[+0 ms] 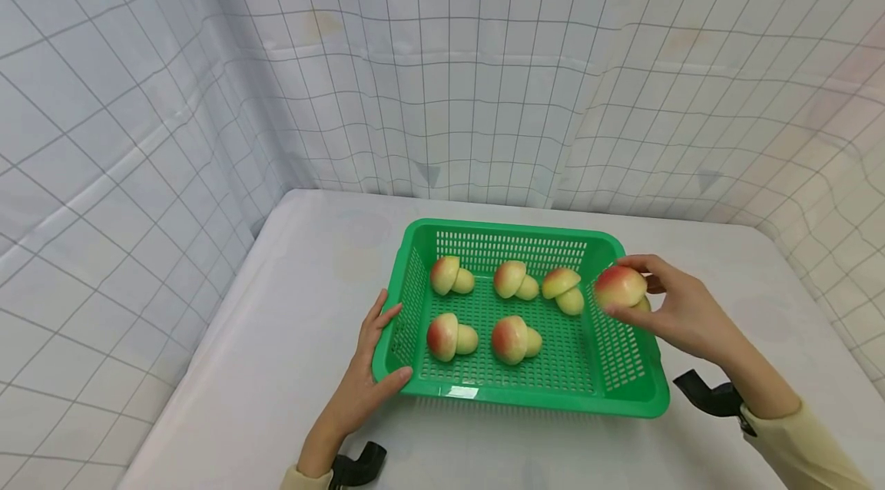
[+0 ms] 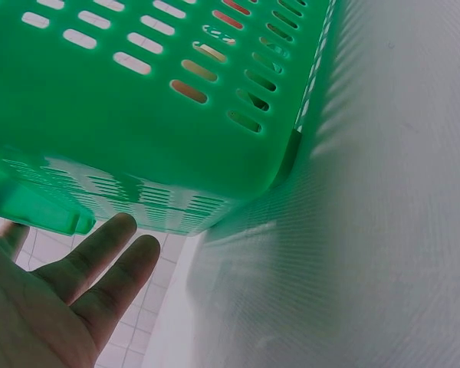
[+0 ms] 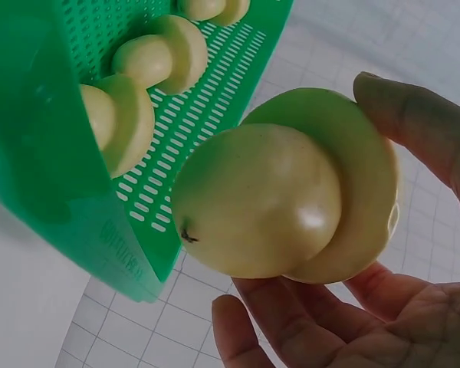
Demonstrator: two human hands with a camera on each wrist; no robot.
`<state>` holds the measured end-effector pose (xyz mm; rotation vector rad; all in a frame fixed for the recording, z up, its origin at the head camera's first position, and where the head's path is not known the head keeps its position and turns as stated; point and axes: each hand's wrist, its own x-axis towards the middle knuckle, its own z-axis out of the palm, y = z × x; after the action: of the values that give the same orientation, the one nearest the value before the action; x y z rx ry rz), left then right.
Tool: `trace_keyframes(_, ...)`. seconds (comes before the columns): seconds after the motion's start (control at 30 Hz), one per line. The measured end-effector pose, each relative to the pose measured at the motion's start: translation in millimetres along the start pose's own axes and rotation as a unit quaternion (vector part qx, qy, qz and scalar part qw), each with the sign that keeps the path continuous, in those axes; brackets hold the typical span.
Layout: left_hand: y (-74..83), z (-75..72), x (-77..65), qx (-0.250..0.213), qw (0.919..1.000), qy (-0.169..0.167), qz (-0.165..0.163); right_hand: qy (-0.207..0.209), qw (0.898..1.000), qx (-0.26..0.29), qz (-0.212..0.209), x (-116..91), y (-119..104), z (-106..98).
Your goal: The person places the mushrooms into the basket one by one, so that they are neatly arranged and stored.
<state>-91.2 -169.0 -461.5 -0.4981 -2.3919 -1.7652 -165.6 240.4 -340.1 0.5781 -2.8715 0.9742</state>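
Observation:
A green plastic basket (image 1: 532,399) with slotted walls stands on the white-covered table. Several toy mushrooms, such as one with a red-yellow cap (image 1: 512,339), lie on its floor. Over the basket's right rim, my right hand (image 1: 681,313) pinches another toy mushroom (image 1: 620,287) by its cap between thumb and fingers. Its rounded pale stem (image 3: 257,203) faces the camera in the right wrist view. At the basket's left end my left hand (image 1: 362,375) rests against the rim, fingers spread. Its fingers (image 2: 111,287) look straight beside the outer wall in the left wrist view.
White cloth with a grey grid (image 1: 456,91) hangs behind the table and along both sides. The white tabletop (image 1: 318,267) extends around the basket. Each wrist carries a black strap mount (image 1: 712,395).

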Motion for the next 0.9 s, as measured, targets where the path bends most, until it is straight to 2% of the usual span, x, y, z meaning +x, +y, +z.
trace_keyframes(0.27, -0.3, 0.0, 0.0, -0.002, 1.0000, 0.000, 0.004, -0.062, 0.998, -0.005, -0.020, 10.9, -2.6, -4.3)
trace_keyframes(0.4, -1.3, 0.0, 0.1, -0.001, 1.0000, 0.000, 0.004, -0.102, 0.995, 0.001, -0.014, 17.7, -3.8, -4.9)
trace_keyframes(0.7, -0.3, 0.3, 0.8, -0.007, 1.0000, 0.001, 0.005, -0.206, 0.978, 0.033, -0.012, 35.5, -4.4, -0.6)
trace_keyframes(0.9, 0.7, 0.2, 0.8, -0.011, 0.9999, 0.003, 0.007, -0.247, 0.969, 0.007, -0.024, 45.3, -4.6, 5.1)
